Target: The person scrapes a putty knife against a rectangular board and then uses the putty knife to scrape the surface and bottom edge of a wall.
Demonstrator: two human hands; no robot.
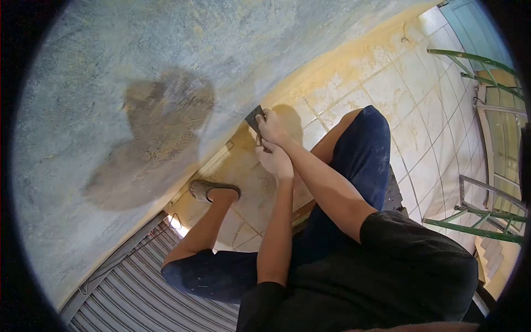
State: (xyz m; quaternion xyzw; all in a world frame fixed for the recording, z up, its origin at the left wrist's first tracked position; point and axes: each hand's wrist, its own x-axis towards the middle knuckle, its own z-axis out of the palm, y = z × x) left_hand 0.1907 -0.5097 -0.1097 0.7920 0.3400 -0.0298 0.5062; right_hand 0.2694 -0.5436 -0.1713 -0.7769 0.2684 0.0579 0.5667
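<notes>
A putty knife (254,119) with a dark, broad blade is held against the lower part of the blue-grey wall (221,72), close to where the wall meets the floor. My right hand (272,127) is closed around it near the blade, fingers pressed along its side. Just below, my left hand (276,162) is wrapped round the handle, most of which is hidden by the fingers. Both forearms come together at the tool. Yellowish dust coats the tiled floor (381,83) along the wall's foot.
A ribbed metal shutter (138,282) lies at lower left. Green metal frames (475,227) stand at the right, near a pale blue door (475,27). My sandalled foot (213,191) rests beside the wall, and my shadow falls on the wall.
</notes>
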